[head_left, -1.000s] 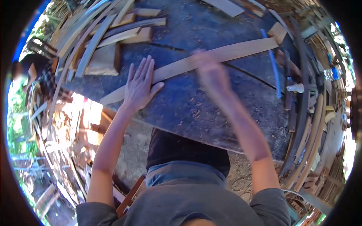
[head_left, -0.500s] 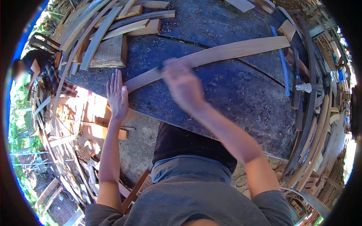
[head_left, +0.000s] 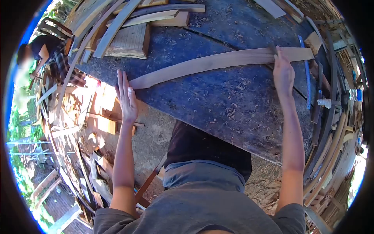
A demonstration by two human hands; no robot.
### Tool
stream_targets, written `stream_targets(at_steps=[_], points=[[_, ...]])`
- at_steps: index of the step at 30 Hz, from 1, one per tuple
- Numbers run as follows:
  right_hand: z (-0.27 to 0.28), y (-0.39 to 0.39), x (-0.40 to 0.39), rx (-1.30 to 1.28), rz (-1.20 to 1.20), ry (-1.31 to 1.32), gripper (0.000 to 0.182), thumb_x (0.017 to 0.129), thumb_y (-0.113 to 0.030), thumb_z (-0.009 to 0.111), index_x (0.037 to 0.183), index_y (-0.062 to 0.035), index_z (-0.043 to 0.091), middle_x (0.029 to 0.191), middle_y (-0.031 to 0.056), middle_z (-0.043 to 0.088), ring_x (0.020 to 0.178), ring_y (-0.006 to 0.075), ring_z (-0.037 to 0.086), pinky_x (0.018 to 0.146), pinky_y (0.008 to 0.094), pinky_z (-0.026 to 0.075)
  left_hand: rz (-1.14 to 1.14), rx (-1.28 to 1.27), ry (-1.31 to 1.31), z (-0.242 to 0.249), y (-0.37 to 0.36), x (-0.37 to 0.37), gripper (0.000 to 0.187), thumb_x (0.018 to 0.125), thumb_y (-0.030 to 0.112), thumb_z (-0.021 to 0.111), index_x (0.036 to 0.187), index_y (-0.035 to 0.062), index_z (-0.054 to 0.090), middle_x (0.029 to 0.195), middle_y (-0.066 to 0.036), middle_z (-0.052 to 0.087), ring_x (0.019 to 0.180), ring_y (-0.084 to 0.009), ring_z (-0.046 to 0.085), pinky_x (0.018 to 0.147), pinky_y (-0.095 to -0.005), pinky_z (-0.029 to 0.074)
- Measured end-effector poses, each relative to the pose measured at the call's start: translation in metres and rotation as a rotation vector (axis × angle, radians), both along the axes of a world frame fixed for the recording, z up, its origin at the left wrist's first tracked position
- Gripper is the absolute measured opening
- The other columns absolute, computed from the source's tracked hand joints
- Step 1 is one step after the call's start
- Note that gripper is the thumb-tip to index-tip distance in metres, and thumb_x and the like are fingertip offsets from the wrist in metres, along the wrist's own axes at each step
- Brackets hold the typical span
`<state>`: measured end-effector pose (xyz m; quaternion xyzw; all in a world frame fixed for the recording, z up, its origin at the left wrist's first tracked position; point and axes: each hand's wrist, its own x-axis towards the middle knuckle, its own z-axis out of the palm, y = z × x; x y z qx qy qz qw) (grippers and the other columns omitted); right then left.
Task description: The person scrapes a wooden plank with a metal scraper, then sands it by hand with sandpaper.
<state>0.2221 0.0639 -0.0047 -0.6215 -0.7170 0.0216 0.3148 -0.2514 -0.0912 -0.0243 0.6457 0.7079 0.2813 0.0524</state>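
We had the curved strip point(head_left: 206, 64) lying on the tabletop point(head_left: 237, 105), its narrow end at our left thumb. Our left hand point(head_left: 127, 102) was open, fingers straight and close together; our right hand point(head_left: 284, 76) was curled near the wide end — whether its fingertips pinched anything, we could not tell. As we judged it, good work called for light, even pressure along the curve — the left palm bracing the narrow end, clear of the right fingers' path.
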Motion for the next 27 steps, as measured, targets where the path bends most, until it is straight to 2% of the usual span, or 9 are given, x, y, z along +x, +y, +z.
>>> stream_targets(at_steps=[1,3,8,12,14,16,19,24,27], points=[[-0.004,0.002,0.005,0.147,-0.069,-0.227,0.039,0.107,-0.030,0.040,0.126,-0.0043,0.063,0.120,0.0112,0.068,0.102,0.0203,0.068,0.089,0.0295,0.053,-0.003,0.065,-0.071,-0.005,0.002,0.000,0.071,0.105,0.053,0.009,0.158,0.0066,0.020,0.165,-0.015,0.014,0.153,-0.0306,0.011,0.123,-0.0501,0.004],[0.042,-0.033,-0.072,-0.250,-0.006,0.320,0.033,0.107,-0.025,0.042,0.121,-0.0060,0.065,0.117,0.0115,0.068,0.106,0.0255,0.067,0.092,0.0324,0.053,-0.011,0.135,-0.188,-0.010,0.006,0.000,0.077,0.102,0.060,0.004,0.160,0.0081,0.011,0.166,-0.015,0.012,0.154,-0.0286,0.008,0.123,-0.0469,0.001],[0.000,-0.094,-0.246,0.206,0.585,0.095,0.016,0.080,-0.012,0.062,0.093,-0.0030,0.067,0.117,0.0180,0.067,0.118,0.0350,0.060,0.094,0.0415,0.055,-0.058,0.119,-0.555,-0.004,0.004,-0.002,0.084,0.098,0.068,0.001,0.160,0.0116,-0.002,0.167,-0.012,0.006,0.154,-0.0291,0.005,0.124,-0.0443,0.000],[-0.012,-0.119,-0.343,0.325,0.756,0.053,0.021,0.084,-0.017,0.059,0.097,-0.0005,0.065,0.121,0.0236,0.065,0.121,0.0366,0.060,0.109,0.0466,0.043,0.079,-0.002,-0.561,0.007,0.000,-0.006,0.085,0.098,0.070,0.004,0.160,0.0114,0.009,0.166,-0.012,0.013,0.153,-0.0303,0.010,0.124,-0.0442,0.004],[-0.017,-0.116,-0.347,0.336,0.720,0.066,0.022,0.087,-0.018,0.058,0.098,-0.0008,0.065,0.122,0.0229,0.065,0.123,0.0358,0.059,0.108,0.0462,0.044,0.092,0.195,-1.156,0.011,0.004,0.002,0.084,0.099,0.068,0.005,0.160,0.0107,0.012,0.165,-0.013,0.016,0.153,-0.0310,0.012,0.124,-0.0440,0.005],[-0.024,-0.113,-0.341,0.333,0.802,0.090,0.022,0.088,-0.020,0.054,0.097,-0.0041,0.066,0.123,0.0225,0.065,0.124,0.0369,0.058,0.112,0.0465,0.038,0.083,0.197,-1.021,-0.002,0.009,-0.004,0.073,0.105,0.057,0.007,0.158,0.0104,0.025,0.164,-0.012,0.022,0.152,-0.0317,0.014,0.123,-0.0467,0.005],[0.014,-0.096,-0.268,0.061,0.802,0.084,0.015,0.084,-0.013,0.061,0.096,-0.0062,0.067,0.115,0.0121,0.068,0.115,0.0300,0.063,0.101,0.0389,0.050,-0.007,-0.009,0.004,-0.008,0.010,-0.008,0.063,0.107,0.050,0.016,0.149,0.0133,0.045,0.165,-0.012,0.020,0.153,-0.0330,0.013,0.121,-0.0515,0.003],[0.006,-0.033,-0.103,0.012,0.269,0.317,0.022,0.097,-0.014,0.053,0.110,-0.0065,0.070,0.123,0.0094,0.068,0.114,0.0287,0.063,0.100,0.0382,0.050,0.015,0.026,0.062,-0.006,0.008,0.003,0.050,0.108,0.042,0.029,0.150,0.0198,0.044,0.165,-0.010,0.020,0.153,-0.0327,0.012,0.121,-0.0549,0.001],[-0.007,0.008,-0.014,0.289,0.086,-0.097,0.027,0.099,-0.015,0.050,0.118,-0.0062,0.067,0.126,0.0100,0.067,0.116,0.0279,0.063,0.100,0.0361,0.050,0.101,-0.036,0.343,0.004,0.005,0.005,0.050,0.107,0.043,0.032,0.151,0.0217,0.043,0.165,-0.008,0.020,0.153,-0.0321,0.011,0.121,-0.0557,0.001]])
